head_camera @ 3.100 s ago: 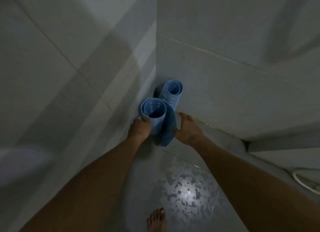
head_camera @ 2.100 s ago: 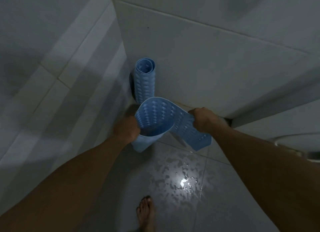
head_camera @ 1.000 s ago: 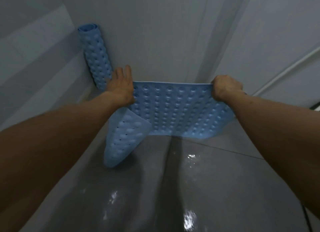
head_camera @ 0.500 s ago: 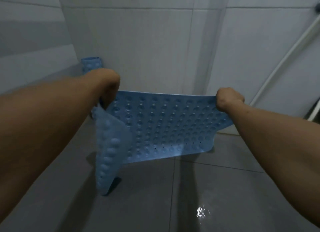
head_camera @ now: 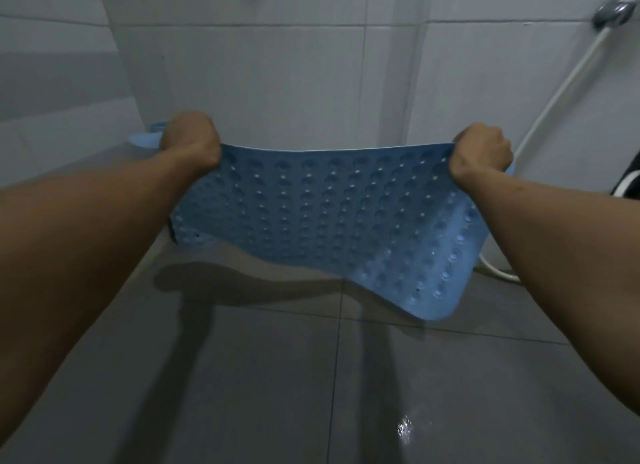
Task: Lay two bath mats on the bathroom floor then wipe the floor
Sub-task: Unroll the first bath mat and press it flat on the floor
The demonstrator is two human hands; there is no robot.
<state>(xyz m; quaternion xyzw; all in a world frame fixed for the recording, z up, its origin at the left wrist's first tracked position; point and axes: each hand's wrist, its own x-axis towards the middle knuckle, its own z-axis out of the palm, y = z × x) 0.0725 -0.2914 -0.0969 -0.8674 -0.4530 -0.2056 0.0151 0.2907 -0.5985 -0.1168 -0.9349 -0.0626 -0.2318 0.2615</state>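
A blue bath mat point(head_camera: 332, 214) covered in round suction bumps hangs spread out in the air above the dark grey floor tiles point(head_camera: 277, 377). My left hand point(head_camera: 190, 141) is shut on its upper left corner and my right hand point(head_camera: 481, 152) is shut on its upper right corner. The mat's lower right corner curls forward and hangs lowest. Behind my left hand, in the wall corner, a small part of the second, rolled blue mat point(head_camera: 147, 138) shows; most of it is hidden by my hand and arm.
White tiled walls point(head_camera: 294, 76) stand close in front and to the left. A white shower hose point(head_camera: 561, 83) runs down the right wall to the floor, with a chrome fitting point(head_camera: 613, 12) at the top. A wet spot glints on the floor point(head_camera: 403, 429).
The mat has unrolled and been lifted and stretched wide between both hands. Its folded left flap has opened out, and my view has risen from the floor corner to the wall.
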